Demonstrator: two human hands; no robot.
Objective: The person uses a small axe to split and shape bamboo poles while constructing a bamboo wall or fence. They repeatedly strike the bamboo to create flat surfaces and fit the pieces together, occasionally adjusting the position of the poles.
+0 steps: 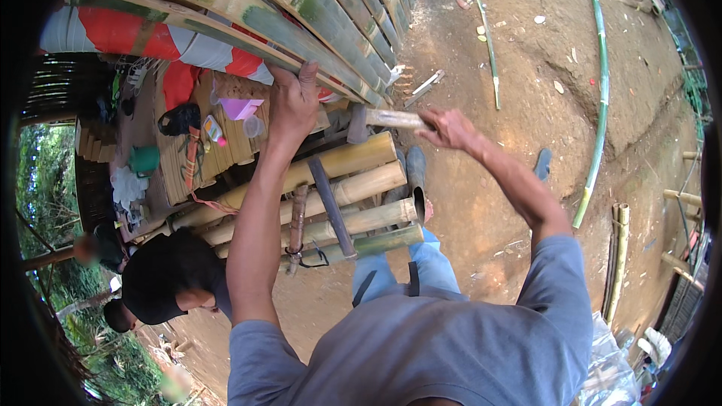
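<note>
My left hand is raised and grips the lower edge of a split bamboo slat, the nearest of the slatted wall. My right hand is closed round the pale wooden handle of a hatchet. Its grey metal head is just below the slat's right end; I cannot tell whether they touch. Below my hands is a bench of bamboo poles. A dark flat metal bar lies across it, beside a brown wooden stick-like piece with black cord at its lower end.
A platform behind the bench holds a pink container, a bottle and a green pot. A person in black is at the left. A long green bamboo pole and a shorter strip lie on the dirt ground.
</note>
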